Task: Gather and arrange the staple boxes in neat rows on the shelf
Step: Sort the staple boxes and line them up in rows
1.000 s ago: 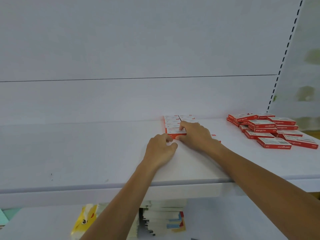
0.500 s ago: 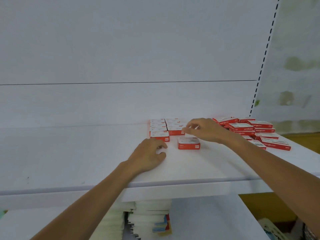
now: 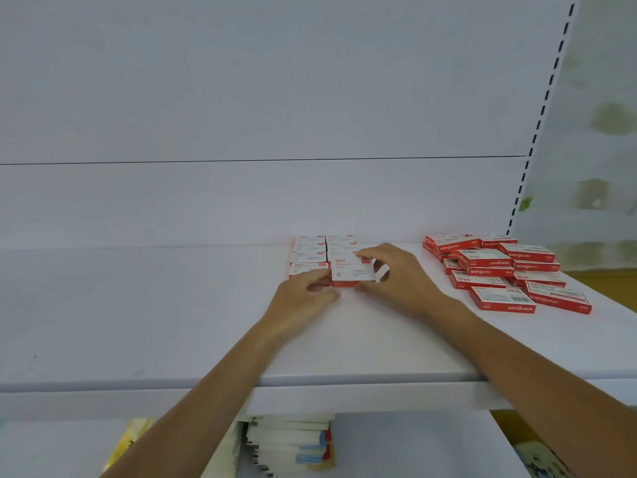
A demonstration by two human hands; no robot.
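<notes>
Small red-and-white staple boxes lie in two neat rows (image 3: pixel 310 253) running back to the rear wall of the white shelf (image 3: pixel 172 322). At the front of the right row, my right hand (image 3: pixel 396 281) pinches a staple box (image 3: pixel 351 272) between thumb and fingers, its white face tipped toward me. My left hand (image 3: pixel 303 298) rests on the shelf with its fingertips against that box's left front corner and the front box of the left row. A loose pile of staple boxes (image 3: pixel 499 270) lies at the right end of the shelf.
A perforated upright (image 3: pixel 537 125) bounds the shelf at the right, with a mottled wall beyond it. Below the shelf's front edge (image 3: pixel 344 391), a lower shelf holds a stack of notebooks or paper packs (image 3: pixel 289 443) and a yellow package (image 3: pixel 131 439).
My right hand moved back from toward the pile, took the loose box that lay in front of the right row, and now holds it at that row's front. My left hand shifted slightly right.
</notes>
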